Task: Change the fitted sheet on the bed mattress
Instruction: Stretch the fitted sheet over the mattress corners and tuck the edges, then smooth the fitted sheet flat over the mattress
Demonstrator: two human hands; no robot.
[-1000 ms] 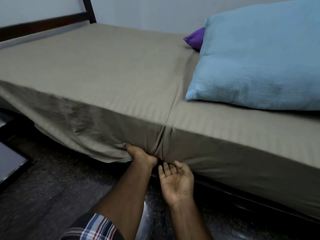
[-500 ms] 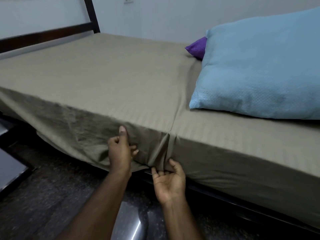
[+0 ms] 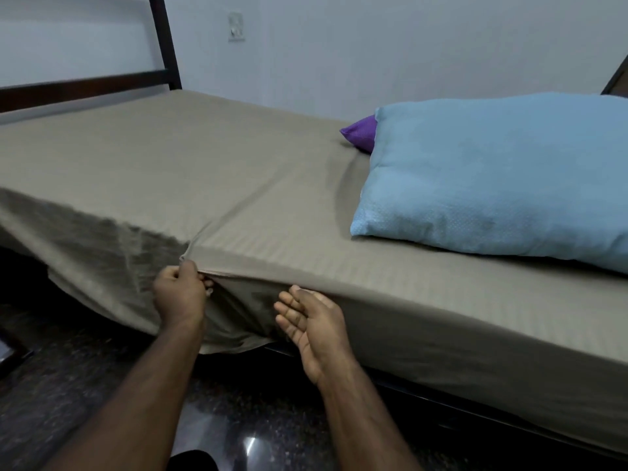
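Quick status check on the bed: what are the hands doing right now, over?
Left hand pinching fitted sheet at mattress edge. Right hand open, empty. Blue pillow on the sheet, in the way.

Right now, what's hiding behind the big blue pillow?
A purple corner pokes out behind the blue pillow, probably another pillow. The rest of it is covered. Both lie on the brown sheet.

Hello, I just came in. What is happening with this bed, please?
A person is working on the grey-brown sheet at the side of the bed. The left hand pinches a fold of the sheet at the mattress edge. The right hand is open, palm up, beside the hanging cloth, holding nothing. A blue pillow lies on the bed, with a purple one behind it.
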